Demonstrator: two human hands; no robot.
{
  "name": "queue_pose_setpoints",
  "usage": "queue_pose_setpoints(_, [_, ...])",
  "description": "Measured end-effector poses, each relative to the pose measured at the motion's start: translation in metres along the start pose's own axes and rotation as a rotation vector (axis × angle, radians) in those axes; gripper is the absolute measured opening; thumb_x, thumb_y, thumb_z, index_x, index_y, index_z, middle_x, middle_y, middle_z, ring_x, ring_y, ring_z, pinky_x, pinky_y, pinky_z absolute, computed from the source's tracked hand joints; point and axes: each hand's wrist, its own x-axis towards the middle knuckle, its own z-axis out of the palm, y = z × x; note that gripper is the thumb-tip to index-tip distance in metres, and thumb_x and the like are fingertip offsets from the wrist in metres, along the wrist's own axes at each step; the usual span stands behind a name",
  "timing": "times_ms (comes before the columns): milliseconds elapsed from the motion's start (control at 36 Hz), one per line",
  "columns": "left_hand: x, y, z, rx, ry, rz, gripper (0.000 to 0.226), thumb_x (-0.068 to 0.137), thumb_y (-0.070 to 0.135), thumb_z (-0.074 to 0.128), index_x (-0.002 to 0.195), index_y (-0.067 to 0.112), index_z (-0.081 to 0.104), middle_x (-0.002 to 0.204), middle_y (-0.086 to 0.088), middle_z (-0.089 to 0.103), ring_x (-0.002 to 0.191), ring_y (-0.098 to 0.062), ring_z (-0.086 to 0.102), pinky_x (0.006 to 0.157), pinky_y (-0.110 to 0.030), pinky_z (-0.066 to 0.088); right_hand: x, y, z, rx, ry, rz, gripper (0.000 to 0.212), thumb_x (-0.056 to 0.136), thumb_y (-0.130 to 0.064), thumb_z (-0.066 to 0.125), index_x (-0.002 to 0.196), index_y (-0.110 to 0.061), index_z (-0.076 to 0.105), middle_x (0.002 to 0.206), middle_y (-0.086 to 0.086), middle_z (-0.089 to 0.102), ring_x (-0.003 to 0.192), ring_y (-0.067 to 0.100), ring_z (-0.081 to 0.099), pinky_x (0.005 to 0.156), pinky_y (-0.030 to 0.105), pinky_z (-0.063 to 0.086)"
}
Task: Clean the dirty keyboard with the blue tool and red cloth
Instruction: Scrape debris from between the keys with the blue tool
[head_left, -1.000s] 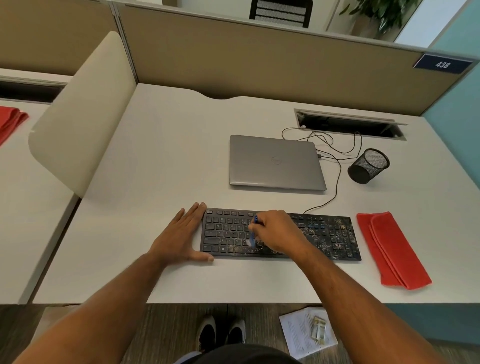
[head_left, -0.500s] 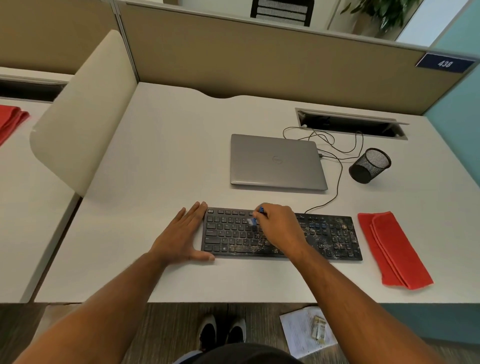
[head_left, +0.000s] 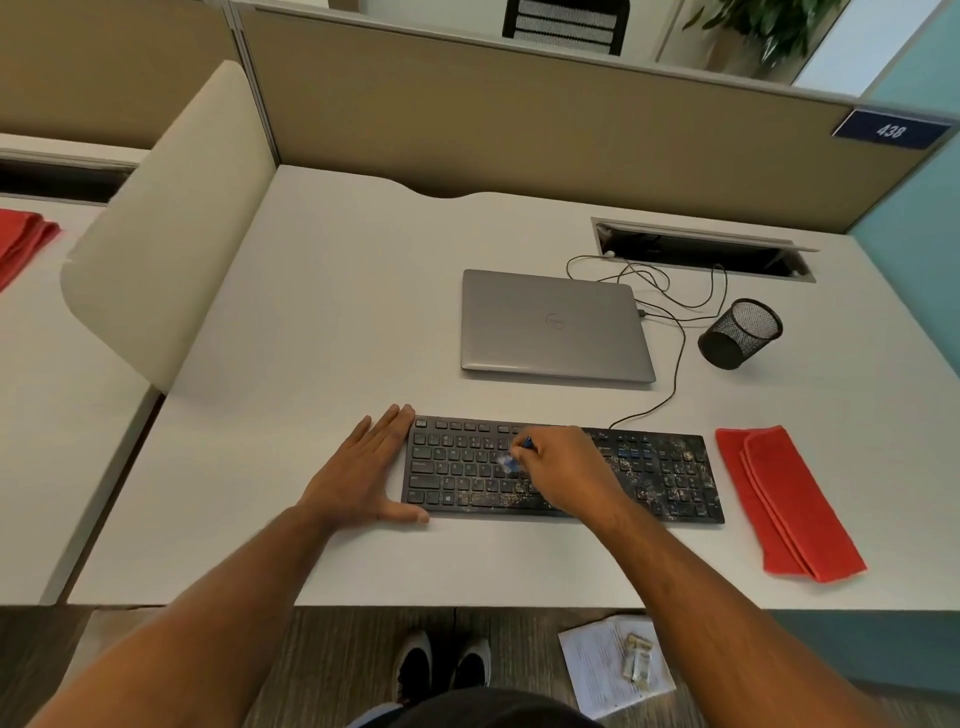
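A: Keyboard (head_left: 563, 470) position?
B: Black, flat on the white counter (head_left: 322, 312), near its front edge. Used as landmark below.

A: Dirt?
B: Pale speckles over the keys, dense on the keyboard's right half and along the bottom row at the middle. Left keys look cleaner.

A: Left hand (head_left: 361, 470)?
B: Flat on the counter, touching the keyboard's left end. Fingers straight and together, pointing away; thumb lying along the keyboard's front left corner. Holding nothing.

A: Right hand (head_left: 563, 473)?
B: Over the keyboard's middle, fingers curled round the blue tool (head_left: 514, 457). Tool mostly hidden by the fingers; blue handle tip showing above the knuckles, pale blurred head pointing down-left onto the letter keys. Contact with the keys not certain because of blur.

A: Red cloth (head_left: 787, 501)?
B: Folded, lying on the counter just right of the keyboard, apart from it. Untouched by either hand.

A: Other items?
B: Closed grey laptop (head_left: 556, 325) behind the keyboard. Black mesh cup (head_left: 740, 332) behind and right of the keyboard, tipped on its side. Thin black cable (head_left: 675, 358) running from the keyboard's rear edge past the laptop toward an open cable slot (head_left: 701, 249) further back. On the floor in front of the keyboard, below the counter edge: paper sheet (head_left: 615, 665), two shoes (head_left: 441, 662).
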Motion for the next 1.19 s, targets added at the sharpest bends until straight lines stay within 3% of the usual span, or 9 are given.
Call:
queue_pose_setpoints(111, [-0.001, 0.000, 0.000, -0.004, -0.005, 0.000, 0.143, 0.067, 0.097, 0.058, 0.162, 0.023, -0.018, 0.171, 0.008, -0.013, 0.154, -0.001, -0.021, 0.127, -0.030, -0.013, -0.004, -0.001, -0.001, -0.083, -0.034, -0.012, 0.025, 0.102, -0.026, 0.052, 0.094, -0.018, 0.074, 0.066, -0.017, 0.057, 0.057, 0.000, 0.048, 0.053, 0.016, 0.031])
queue_pose_setpoints(278, [0.000, -0.001, 0.000, -0.011, -0.007, 0.001, 0.143, 0.067, 0.097, 0.059, 0.163, 0.023, -0.017, 0.172, 0.007, -0.012, 0.154, -0.002, -0.020, 0.128, -0.032, -0.012, -0.005, -0.003, 0.003, 0.004, 0.065, -0.036, 0.021, 0.101, -0.027, 0.054, 0.094, -0.018, 0.072, 0.075, -0.014, 0.062, 0.063, 0.000, 0.052, 0.063, 0.025, 0.042])
queue_pose_setpoints(417, [0.001, -0.001, 0.001, 0.000, -0.004, -0.001, 0.144, 0.066, 0.098, 0.058, 0.163, 0.022, -0.017, 0.172, 0.007, -0.012, 0.155, -0.002, -0.020, 0.127, -0.031, -0.012, -0.009, -0.027, 0.014, 0.029, -0.014, -0.162, 0.020, 0.102, -0.032, 0.054, 0.109, -0.026, 0.072, 0.089, -0.012, 0.068, 0.058, -0.001, 0.049, 0.058, 0.017, 0.037])
queue_pose_setpoints(472, [0.000, -0.001, 0.001, -0.001, -0.004, -0.001, 0.144, 0.066, 0.098, 0.058, 0.163, 0.021, -0.017, 0.172, 0.006, -0.011, 0.155, -0.003, -0.020, 0.128, -0.032, -0.011, -0.008, -0.038, 0.019, 0.022, -0.045, -0.224, 0.022, 0.102, -0.031, 0.056, 0.116, -0.026, 0.072, 0.099, -0.011, 0.071, 0.069, 0.001, 0.057, 0.065, 0.019, 0.045])
queue_pose_setpoints(528, [0.000, -0.001, 0.001, -0.001, -0.002, -0.001, 0.144, 0.066, 0.098, 0.058, 0.163, 0.021, -0.017, 0.172, 0.006, -0.011, 0.155, -0.003, -0.020, 0.128, -0.032, -0.011, -0.005, -0.043, 0.024, -0.063, -0.089, -0.255, 0.022, 0.102, -0.029, 0.056, 0.117, -0.026, 0.072, 0.109, -0.006, 0.073, 0.087, 0.011, 0.065, 0.079, 0.031, 0.054])
queue_pose_setpoints(778, [0.000, -0.001, 0.000, -0.009, 0.004, 0.007, 0.142, 0.068, 0.096, 0.059, 0.162, 0.024, -0.017, 0.171, 0.008, -0.012, 0.154, -0.002, -0.020, 0.128, -0.032, -0.012, -0.002, -0.017, 0.002, -0.409, -0.092, -0.179, 0.010, 0.100, -0.022, 0.057, 0.092, -0.019, 0.062, 0.092, -0.001, 0.068, 0.081, 0.018, 0.060, 0.073, 0.033, 0.048])
queue_pose_setpoints(972, [0.001, -0.003, 0.003, -0.013, 0.003, 0.001, 0.143, 0.067, 0.097, 0.059, 0.163, 0.022, -0.017, 0.172, 0.007, -0.011, 0.155, -0.002, -0.019, 0.129, -0.035, -0.008, 0.004, -0.035, 0.001, -0.111, -0.065, -0.222, 0.022, 0.101, -0.039, 0.056, 0.108, -0.028, 0.074, 0.095, -0.009, 0.073, 0.066, 0.001, 0.051, 0.059, 0.023, 0.036])
queue_pose_setpoints(1083, [0.000, -0.002, 0.002, -0.017, 0.002, 0.000, 0.143, 0.067, 0.097, 0.059, 0.163, 0.022, -0.016, 0.171, 0.008, -0.011, 0.155, -0.002, -0.019, 0.130, -0.037, -0.006, 0.002, -0.038, 0.011, -0.155, -0.129, -0.232, 0.022, 0.102, -0.036, 0.055, 0.112, -0.027, 0.073, 0.105, -0.008, 0.073, 0.080, 0.005, 0.056, 0.071, 0.028, 0.045])
queue_pose_setpoints(1194, [0.000, -0.003, 0.001, -0.014, 0.000, -0.002, 0.144, 0.066, 0.098, 0.058, 0.163, 0.022, -0.016, 0.172, 0.006, -0.010, 0.155, -0.002, -0.019, 0.129, -0.036, -0.008, 0.001, -0.018, 0.004, -0.286, -0.104, -0.175, 0.019, 0.102, -0.035, 0.055, 0.102, -0.023, 0.070, 0.098, -0.008, 0.072, 0.084, 0.010, 0.063, 0.075, 0.031, 0.051])
